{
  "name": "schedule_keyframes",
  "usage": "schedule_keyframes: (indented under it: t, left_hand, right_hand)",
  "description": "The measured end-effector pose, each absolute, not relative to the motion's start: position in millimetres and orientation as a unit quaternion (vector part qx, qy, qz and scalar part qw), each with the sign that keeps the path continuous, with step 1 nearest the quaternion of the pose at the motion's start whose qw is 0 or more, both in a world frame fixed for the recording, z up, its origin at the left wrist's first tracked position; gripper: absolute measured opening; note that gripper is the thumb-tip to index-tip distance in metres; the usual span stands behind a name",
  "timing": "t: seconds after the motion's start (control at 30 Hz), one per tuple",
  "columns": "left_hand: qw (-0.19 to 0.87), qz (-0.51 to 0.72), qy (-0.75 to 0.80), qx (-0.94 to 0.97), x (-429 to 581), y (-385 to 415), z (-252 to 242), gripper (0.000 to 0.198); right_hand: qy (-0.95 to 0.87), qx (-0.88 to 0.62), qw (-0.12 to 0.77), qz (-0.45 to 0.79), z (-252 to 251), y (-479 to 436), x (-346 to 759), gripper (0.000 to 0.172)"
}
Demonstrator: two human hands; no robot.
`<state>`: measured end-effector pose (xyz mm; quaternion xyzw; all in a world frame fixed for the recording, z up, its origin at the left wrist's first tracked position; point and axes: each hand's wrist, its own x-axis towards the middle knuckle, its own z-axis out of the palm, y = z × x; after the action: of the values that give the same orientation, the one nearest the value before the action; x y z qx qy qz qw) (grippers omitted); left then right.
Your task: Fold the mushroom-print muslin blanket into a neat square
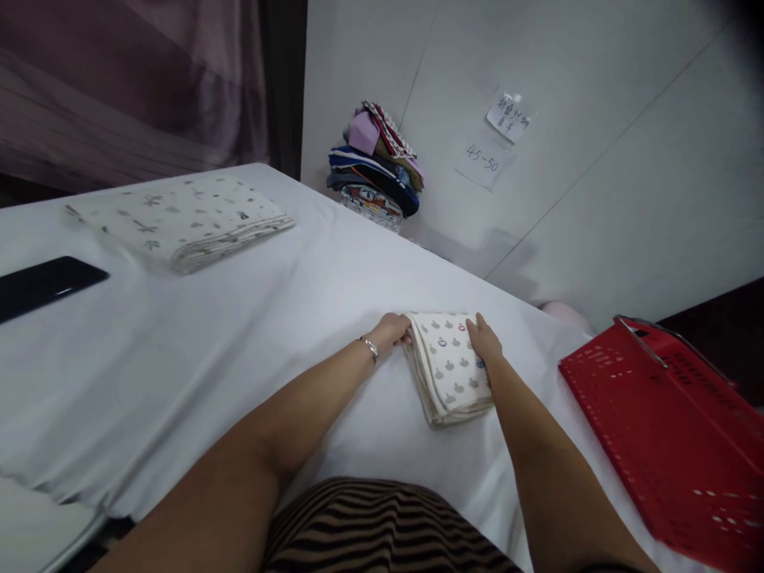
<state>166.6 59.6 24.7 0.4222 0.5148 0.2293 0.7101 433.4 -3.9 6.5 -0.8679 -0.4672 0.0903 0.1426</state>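
Note:
A folded white cloth (450,370) with a grey printed pattern and a few coloured marks lies on the white-covered table (352,263). Its layers show along the left and near edges. My left hand (394,328), with a silver bracelet at the wrist, is closed on the cloth's far left corner. At the far right side, my right hand (485,341) grips the same cloth, thumb on top; its other fingers are partly hidden. Further left on the table rests a larger folded cloth (196,211) with grey leaf-like prints, apart from both hands.
A black phone-like slab (51,282) lies at the table's left. To the right stands a red plastic basket (674,430) with a metal handle. Beyond the far edge, folded clothes (376,167) are stacked by a wall bearing two paper notes (486,161). A purplish curtain (131,87) hangs behind.

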Motion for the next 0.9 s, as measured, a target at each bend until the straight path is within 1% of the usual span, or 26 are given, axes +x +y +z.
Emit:
schedule_keyframes:
  t: [0.17,0.27,0.37,0.47,0.57,0.63,0.7,0.8,0.9]
  left_hand:
    - [0.711,0.206,0.513,0.434,163.1,57.8,23.6,0.012]
    - [0.715,0.196,0.509,0.439,161.3,50.3,23.6,0.015]
    - [0.720,0.192,0.501,0.441,159.9,44.6,24.1,0.015]
    - [0.716,0.198,0.502,0.443,161.3,43.4,25.3,0.013]
    - [0.710,0.204,0.505,0.446,165.0,44.4,26.9,0.010]
    - [0.708,0.207,0.505,0.447,167.2,44.7,27.8,0.009]
    - [0.706,0.211,0.507,0.447,168.4,44.4,28.4,0.009]
    - [0.702,0.214,0.512,0.446,168.6,43.3,29.2,0.010]
    - [0.694,0.220,0.516,0.451,168.4,42.4,30.0,0.011]
  right_hand:
    - [-0.460,-0.873,0.122,0.102,13.4,-0.6,429.7,0.068]
    - [-0.479,-0.868,0.116,0.060,20.0,0.4,419.2,0.062]
    - [-0.542,-0.822,0.174,0.019,22.5,-6.0,392.9,0.053]
    - [-0.602,-0.751,0.267,0.050,23.0,-24.4,354.2,0.046]
    - [-0.637,-0.707,0.300,0.066,26.3,-51.5,317.1,0.042]
    - [-0.663,-0.689,0.288,0.051,29.6,-70.2,299.3,0.039]
    - [-0.677,-0.690,0.254,0.040,31.7,-87.3,288.3,0.038]
    - [-0.683,-0.704,0.195,0.024,29.6,-108.5,280.4,0.043]
    - [-0.684,-0.714,0.148,-0.021,22.7,-123.1,276.7,0.050]
